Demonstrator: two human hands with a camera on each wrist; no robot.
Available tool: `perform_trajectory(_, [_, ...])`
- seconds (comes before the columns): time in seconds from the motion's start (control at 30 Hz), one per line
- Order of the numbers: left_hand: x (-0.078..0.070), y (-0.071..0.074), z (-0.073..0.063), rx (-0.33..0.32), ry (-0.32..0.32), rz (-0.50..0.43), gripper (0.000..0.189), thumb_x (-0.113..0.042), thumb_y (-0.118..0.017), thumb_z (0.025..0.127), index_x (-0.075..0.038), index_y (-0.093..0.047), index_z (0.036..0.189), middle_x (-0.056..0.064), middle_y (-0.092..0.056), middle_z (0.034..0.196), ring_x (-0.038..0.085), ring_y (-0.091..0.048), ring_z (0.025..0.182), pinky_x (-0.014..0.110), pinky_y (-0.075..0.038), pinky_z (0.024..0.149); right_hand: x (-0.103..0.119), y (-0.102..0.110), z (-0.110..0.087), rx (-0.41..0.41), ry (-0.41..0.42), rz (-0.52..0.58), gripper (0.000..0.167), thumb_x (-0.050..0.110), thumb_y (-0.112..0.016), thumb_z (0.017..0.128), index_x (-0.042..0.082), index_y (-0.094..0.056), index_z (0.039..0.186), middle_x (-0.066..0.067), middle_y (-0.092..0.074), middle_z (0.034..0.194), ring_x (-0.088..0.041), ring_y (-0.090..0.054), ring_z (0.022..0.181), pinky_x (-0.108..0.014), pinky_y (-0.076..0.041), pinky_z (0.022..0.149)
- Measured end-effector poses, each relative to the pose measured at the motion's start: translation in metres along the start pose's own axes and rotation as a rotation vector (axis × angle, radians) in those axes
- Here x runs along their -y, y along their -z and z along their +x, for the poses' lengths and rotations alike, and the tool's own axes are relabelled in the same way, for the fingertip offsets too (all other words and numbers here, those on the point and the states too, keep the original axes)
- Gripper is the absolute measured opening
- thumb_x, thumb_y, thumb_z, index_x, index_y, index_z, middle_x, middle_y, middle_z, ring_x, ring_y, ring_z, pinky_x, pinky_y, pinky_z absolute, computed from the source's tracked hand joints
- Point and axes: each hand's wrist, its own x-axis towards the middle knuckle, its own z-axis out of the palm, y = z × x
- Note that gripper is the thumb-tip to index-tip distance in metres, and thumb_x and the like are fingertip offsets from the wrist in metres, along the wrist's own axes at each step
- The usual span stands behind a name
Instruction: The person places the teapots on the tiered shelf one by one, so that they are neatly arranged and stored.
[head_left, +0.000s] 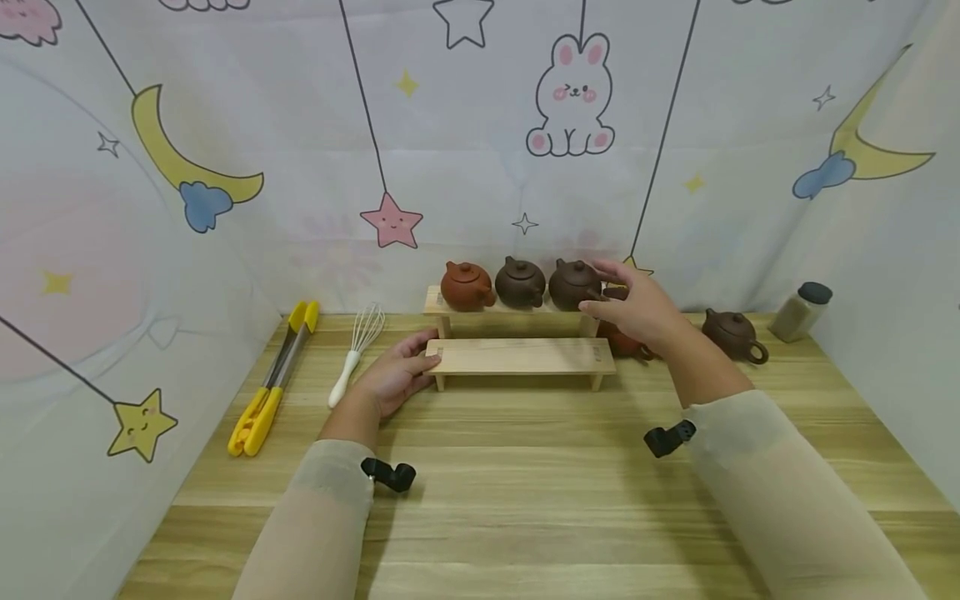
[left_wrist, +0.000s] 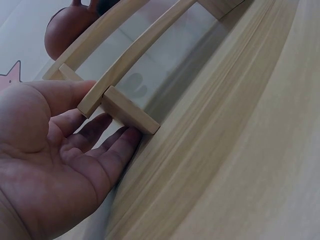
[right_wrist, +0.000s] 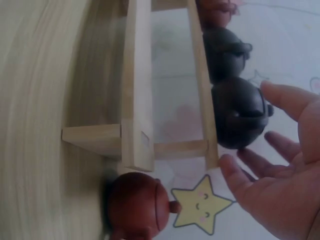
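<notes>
A two-tier wooden display stand [head_left: 517,357] stands on the table. Three small teapots sit in a row on its upper tier: a reddish-brown teapot [head_left: 465,287], a dark teapot [head_left: 519,283] in the middle and another dark teapot [right_wrist: 239,112] at the right end. My left hand [left_wrist: 65,155] holds the stand's left end, thumb at the lower board's edge and fingers against the leg. My right hand [head_left: 637,308] is around the right-end teapot, its fingers spread; whether they touch it I cannot tell. A red teapot [right_wrist: 137,205] stands on the table beside the stand.
Farther right on the table are a dark teapot [head_left: 731,335] and a jar with a dark lid [head_left: 802,312]. To the left lie a whisk [head_left: 356,354] and yellow-handled tongs [head_left: 273,379]. A printed cloth [head_left: 480,167] hangs behind.
</notes>
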Motion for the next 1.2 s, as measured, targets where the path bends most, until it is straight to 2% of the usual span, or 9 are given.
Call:
perform_trajectory(0.2, [-0.001, -0.001, 0.000, 0.001, -0.003, 0.001, 0.070, -0.008, -0.053, 0.111, -0.012, -0.019, 0.173, 0.010, -0.005, 0.182, 0.034, -0.022, 0.165, 0.057, -0.025, 0.134, -0.006, 0.004, -0.022, 0.036, 0.012, -0.011, 0.092, 0.044, -0.077, 0.099, 0.027, -0.024, 0.172, -0.010, -0.030, 0.177, -0.041, -0.034, 0.161, -0.065, -0.040, 0.123])
perform_trajectory(0.4, [-0.001, -0.001, 0.000, 0.004, -0.007, 0.007, 0.071, -0.008, -0.053, 0.111, -0.011, -0.018, 0.173, 0.010, -0.004, 0.183, 0.035, -0.021, 0.165, 0.057, -0.026, 0.133, -0.016, 0.007, -0.042, 0.021, 0.022, 0.003, 0.085, 0.044, -0.073, 0.103, 0.032, -0.025, 0.172, -0.008, -0.031, 0.177, -0.040, -0.034, 0.161, -0.065, -0.044, 0.120])
perform_trajectory(0.6, [0.000, 0.000, 0.000, 0.001, -0.006, 0.004, 0.071, -0.008, -0.053, 0.111, -0.011, -0.018, 0.173, 0.010, -0.004, 0.183, 0.035, -0.021, 0.165, 0.058, -0.026, 0.133, -0.026, 0.011, -0.062, -0.044, 0.013, -0.010, 0.080, 0.052, -0.068, 0.103, 0.032, -0.029, 0.170, -0.002, -0.037, 0.174, -0.037, -0.040, 0.158, -0.063, -0.048, 0.116])
perform_trajectory(0.8, [-0.001, -0.001, 0.000, 0.005, -0.010, 0.005, 0.070, -0.008, -0.053, 0.111, -0.011, -0.019, 0.172, 0.010, -0.002, 0.183, 0.035, -0.020, 0.166, 0.058, -0.025, 0.133, -0.044, 0.014, -0.078, -0.118, -0.013, -0.021, 0.082, 0.057, -0.068, 0.102, 0.028, -0.033, 0.170, -0.009, -0.043, 0.171, -0.040, -0.042, 0.156, -0.066, -0.044, 0.118])
perform_trajectory(0.97, [-0.002, -0.002, -0.001, 0.002, -0.006, 0.007, 0.070, -0.008, -0.054, 0.111, -0.011, -0.020, 0.172, 0.010, -0.002, 0.183, 0.035, -0.020, 0.166, 0.058, -0.026, 0.133, -0.066, 0.019, -0.086, -0.178, -0.011, -0.036, 0.080, 0.057, -0.067, 0.102, 0.023, -0.037, 0.168, -0.014, -0.049, 0.165, -0.039, -0.050, 0.148, -0.061, -0.050, 0.111])
perform_trajectory(1.1, [-0.002, -0.003, -0.002, 0.003, -0.009, 0.004, 0.070, -0.008, -0.053, 0.111, -0.011, -0.020, 0.172, 0.010, -0.004, 0.183, 0.035, -0.023, 0.165, 0.058, -0.026, 0.133, -0.085, 0.027, -0.089, -0.220, -0.001, -0.051, 0.077, 0.053, -0.065, 0.105, 0.019, -0.038, 0.168, -0.017, -0.052, 0.161, -0.042, -0.050, 0.145, -0.059, -0.050, 0.106])
perform_trajectory(1.13, [-0.002, -0.003, -0.002, 0.003, -0.010, 0.004, 0.070, -0.008, -0.053, 0.112, -0.011, -0.019, 0.173, 0.010, -0.005, 0.183, 0.035, -0.024, 0.164, 0.058, -0.027, 0.133, -0.089, 0.030, -0.090, -0.227, -0.003, -0.052, 0.077, 0.052, -0.065, 0.105, 0.018, -0.037, 0.168, -0.018, -0.051, 0.160, -0.043, -0.049, 0.145, -0.056, -0.051, 0.105])
perform_trajectory(1.2, [-0.002, -0.003, -0.001, 0.003, -0.011, 0.003, 0.070, -0.007, -0.053, 0.112, -0.011, -0.019, 0.173, 0.010, -0.006, 0.182, 0.035, -0.025, 0.163, 0.058, -0.027, 0.133, -0.099, 0.036, -0.090, -0.239, -0.010, -0.050, 0.077, 0.051, -0.064, 0.106, 0.016, -0.036, 0.168, -0.019, -0.051, 0.159, -0.041, -0.050, 0.144, -0.043, -0.053, 0.103])
